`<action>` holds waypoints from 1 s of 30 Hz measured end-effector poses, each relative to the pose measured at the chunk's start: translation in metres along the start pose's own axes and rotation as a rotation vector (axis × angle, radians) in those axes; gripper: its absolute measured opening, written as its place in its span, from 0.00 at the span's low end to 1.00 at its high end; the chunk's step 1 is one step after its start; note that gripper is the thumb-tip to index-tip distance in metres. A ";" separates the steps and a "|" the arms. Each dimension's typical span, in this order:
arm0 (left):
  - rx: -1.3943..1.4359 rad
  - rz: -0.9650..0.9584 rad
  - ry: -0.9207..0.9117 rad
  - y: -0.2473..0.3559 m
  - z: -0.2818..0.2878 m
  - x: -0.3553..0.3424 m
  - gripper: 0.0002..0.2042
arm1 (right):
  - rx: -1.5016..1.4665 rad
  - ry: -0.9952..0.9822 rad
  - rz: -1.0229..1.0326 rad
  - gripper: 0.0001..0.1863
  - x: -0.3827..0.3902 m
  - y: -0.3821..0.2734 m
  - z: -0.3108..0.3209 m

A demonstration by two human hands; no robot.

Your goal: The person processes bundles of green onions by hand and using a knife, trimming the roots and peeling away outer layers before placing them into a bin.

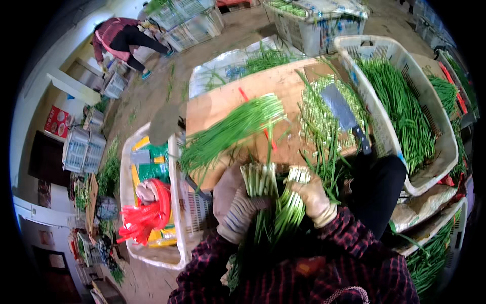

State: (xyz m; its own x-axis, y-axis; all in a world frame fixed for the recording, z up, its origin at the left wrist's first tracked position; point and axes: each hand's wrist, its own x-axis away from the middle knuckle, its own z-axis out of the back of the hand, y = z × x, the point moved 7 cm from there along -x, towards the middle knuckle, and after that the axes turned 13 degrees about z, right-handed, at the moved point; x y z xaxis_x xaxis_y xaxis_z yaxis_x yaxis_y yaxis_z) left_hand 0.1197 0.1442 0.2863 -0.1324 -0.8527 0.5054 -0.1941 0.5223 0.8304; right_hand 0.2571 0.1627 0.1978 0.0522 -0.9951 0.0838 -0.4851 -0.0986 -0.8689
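My gloved left hand (237,205) is closed round a thick bunch of garlic chives (259,181), its pale cut ends upward and its green leaves hanging over my lap. Close beside it, my gloved right hand (315,196) grips a smaller bunch (291,205) with its white ends up too. Beyond my hands, a loose pile of garlic chives (233,124) lies across a red strip (272,142) on the wooden board (202,109). Right of that pile, a cleaver (340,107) with a black handle rests on trimmed white ends (315,114).
On the left, a white crate (177,218) contains red plastic strips (152,207) and yellow and green packets. A white basket (430,81) of garlic chives stands on the right. More crates (324,35) stand behind. A person (124,43) bends over at the far left.
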 end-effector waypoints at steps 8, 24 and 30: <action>-0.030 0.077 -0.013 -0.034 0.034 -0.012 0.25 | -0.345 -0.140 -0.081 0.22 0.000 0.018 -0.011; -1.186 -0.478 -0.003 0.038 -0.027 0.037 0.40 | -0.094 -0.206 0.019 0.19 0.007 0.009 -0.019; -1.430 -0.571 0.155 0.038 -0.041 0.046 0.36 | -0.060 -0.270 0.046 0.18 0.010 -0.010 -0.031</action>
State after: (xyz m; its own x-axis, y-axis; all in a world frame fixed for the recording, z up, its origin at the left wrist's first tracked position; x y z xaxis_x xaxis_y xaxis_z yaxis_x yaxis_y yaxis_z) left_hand 0.1462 0.1246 0.3501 -0.2512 -0.9679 -0.0029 0.8897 -0.2321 0.3932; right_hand 0.2355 0.1535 0.2229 0.2553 -0.9622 -0.0951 -0.5429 -0.0613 -0.8376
